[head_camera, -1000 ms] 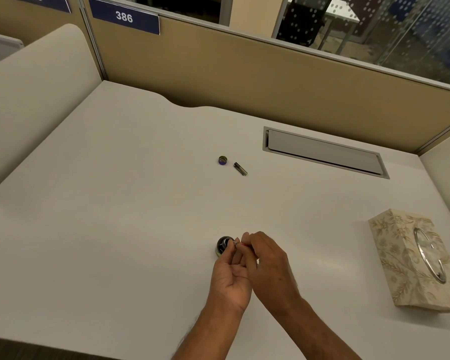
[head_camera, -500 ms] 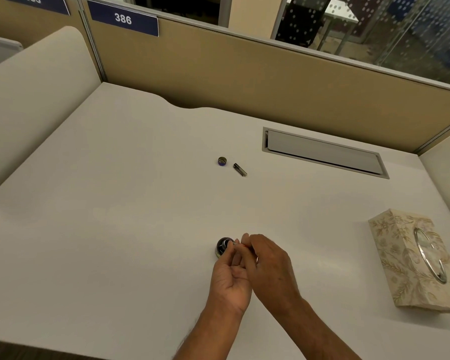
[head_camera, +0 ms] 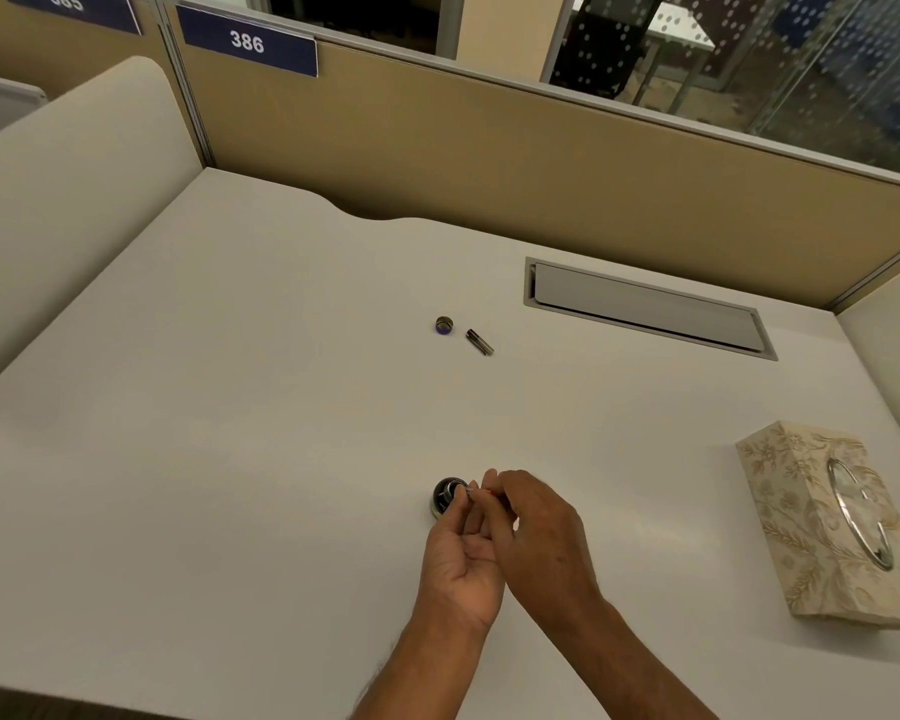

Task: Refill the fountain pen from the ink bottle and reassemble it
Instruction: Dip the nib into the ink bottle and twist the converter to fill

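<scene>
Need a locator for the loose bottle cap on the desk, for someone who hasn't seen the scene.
Start at the grey cable hatch set into the white desk. Left of it lie two small items: the bottle cap is the left one, round and squat with a purple rim, unlike the slim dark pen section beside it.

Dim warm light, soft shadows, edges bowed by wide-angle lens.

Desk showing plain off-white. Ink bottle looking black, glossy. Bottle cap showing brassy top, purple band. Pen barrel appearing dark metallic. Tissue box wearing cream-and-tan floral pattern. Partition showing tan; number plate navy, white digits.
</scene>
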### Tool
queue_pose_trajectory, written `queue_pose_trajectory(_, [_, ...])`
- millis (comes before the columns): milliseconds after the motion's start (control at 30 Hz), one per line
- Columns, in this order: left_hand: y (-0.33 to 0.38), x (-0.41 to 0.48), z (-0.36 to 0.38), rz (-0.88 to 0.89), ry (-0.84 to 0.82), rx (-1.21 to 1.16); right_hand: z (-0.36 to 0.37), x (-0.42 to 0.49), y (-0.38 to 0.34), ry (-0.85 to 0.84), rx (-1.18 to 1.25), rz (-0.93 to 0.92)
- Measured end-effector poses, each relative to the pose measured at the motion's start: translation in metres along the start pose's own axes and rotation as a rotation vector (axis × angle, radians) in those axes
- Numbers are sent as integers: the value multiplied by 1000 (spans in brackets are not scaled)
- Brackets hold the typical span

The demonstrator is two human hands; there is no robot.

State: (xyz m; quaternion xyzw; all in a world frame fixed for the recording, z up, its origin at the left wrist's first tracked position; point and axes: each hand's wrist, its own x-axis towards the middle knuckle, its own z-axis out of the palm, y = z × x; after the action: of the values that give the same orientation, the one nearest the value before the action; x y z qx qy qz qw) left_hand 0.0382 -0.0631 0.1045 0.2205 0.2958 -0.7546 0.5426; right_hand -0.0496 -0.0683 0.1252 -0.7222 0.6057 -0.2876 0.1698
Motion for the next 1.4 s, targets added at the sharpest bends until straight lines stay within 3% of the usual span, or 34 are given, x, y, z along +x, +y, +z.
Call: queue_pose_trajectory(1400, [-2, -3, 5, 14, 14, 2, -4, 2, -1, -7, -40, 23])
